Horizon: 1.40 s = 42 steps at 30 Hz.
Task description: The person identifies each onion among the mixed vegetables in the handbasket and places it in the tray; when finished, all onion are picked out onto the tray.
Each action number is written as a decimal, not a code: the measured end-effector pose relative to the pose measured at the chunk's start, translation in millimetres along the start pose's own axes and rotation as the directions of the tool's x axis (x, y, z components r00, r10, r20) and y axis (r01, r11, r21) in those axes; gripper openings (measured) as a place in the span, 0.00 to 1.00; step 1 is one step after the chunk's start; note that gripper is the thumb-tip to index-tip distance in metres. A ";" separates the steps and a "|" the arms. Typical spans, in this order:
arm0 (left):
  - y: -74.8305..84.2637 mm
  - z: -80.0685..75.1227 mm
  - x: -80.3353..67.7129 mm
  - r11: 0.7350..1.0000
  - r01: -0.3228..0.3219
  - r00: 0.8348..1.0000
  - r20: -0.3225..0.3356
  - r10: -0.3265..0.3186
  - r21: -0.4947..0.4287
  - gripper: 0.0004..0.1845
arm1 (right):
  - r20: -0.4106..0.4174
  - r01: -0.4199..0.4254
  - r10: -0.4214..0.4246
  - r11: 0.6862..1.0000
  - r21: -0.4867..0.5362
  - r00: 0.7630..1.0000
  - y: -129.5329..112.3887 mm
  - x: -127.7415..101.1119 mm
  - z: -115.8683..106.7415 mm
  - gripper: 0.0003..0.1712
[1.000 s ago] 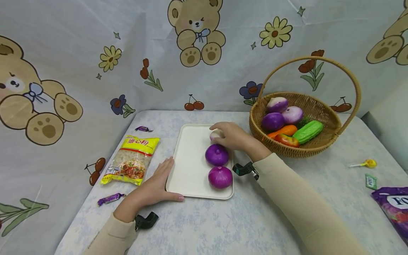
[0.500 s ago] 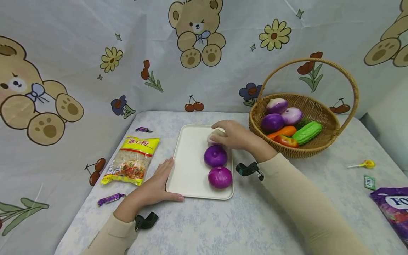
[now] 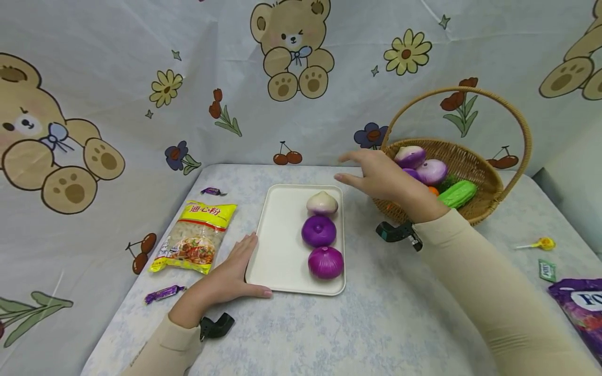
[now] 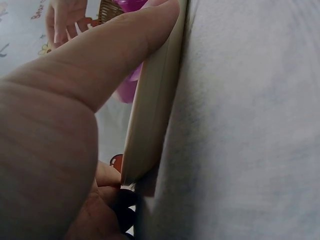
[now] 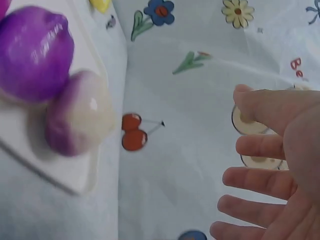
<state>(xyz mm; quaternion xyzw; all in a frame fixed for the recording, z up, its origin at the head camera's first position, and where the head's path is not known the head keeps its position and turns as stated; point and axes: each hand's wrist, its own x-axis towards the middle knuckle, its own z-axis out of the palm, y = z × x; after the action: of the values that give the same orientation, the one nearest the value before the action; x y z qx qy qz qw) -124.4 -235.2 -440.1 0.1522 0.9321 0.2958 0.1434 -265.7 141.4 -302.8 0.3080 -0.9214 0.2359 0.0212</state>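
Bracing left grip: your left grip (image 3: 232, 277) is spread wide at the near left corner of the cream tray (image 3: 277, 240), fingers straight along its left edge, thumb touching the near edge.
Right grip: yours (image 3: 378, 175) is held wide and holds nothing, thumb apart from the fingers; it is beyond the tray's right side, in line with the basket's left part in the head view.
Tray contents: before you, a column along the right side, comprising a pale-topped onion (image 3: 322, 203) at the far end, a deep purple onion (image 3: 319, 231) in the middle and a magenta onion (image 3: 326, 262) nearest you.
Basket: your wicker basket (image 3: 470, 164) stands at the far right, handle raised, with purple-and-white vegetables (image 3: 431, 171) and a green ridged vegetable (image 3: 458, 195) inside; your right arm covers part of it.
Left of tray: on your surface (image 3: 400, 324), a yellow food bag (image 3: 195, 237) lies between two purple-wrapped sweets (image 3: 163, 294).
Right edge: a yellow lollipop (image 3: 544, 243), a small green packet (image 3: 547, 270) and a purple bag (image 3: 580, 308), the last cut off in your head view.
Backdrop: cloth (image 3: 338, 115) printed with bears, flowers and cherries.
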 end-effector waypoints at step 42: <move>-1.4 0.2 0.0 1.000 0.010 1.000 0.001 -0.010 0.009 0.79 | 0.152 -0.271 0.294 0.950 -0.155 0.944 135.3 -8.7 -56.9 0.42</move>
<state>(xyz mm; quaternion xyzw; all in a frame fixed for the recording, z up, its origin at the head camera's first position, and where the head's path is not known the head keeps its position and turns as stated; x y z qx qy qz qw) -124.7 -236.2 -441.1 0.1484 0.9341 0.2906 0.1449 -342.8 266.3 -310.9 0.1898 -0.9680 0.1474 -0.0726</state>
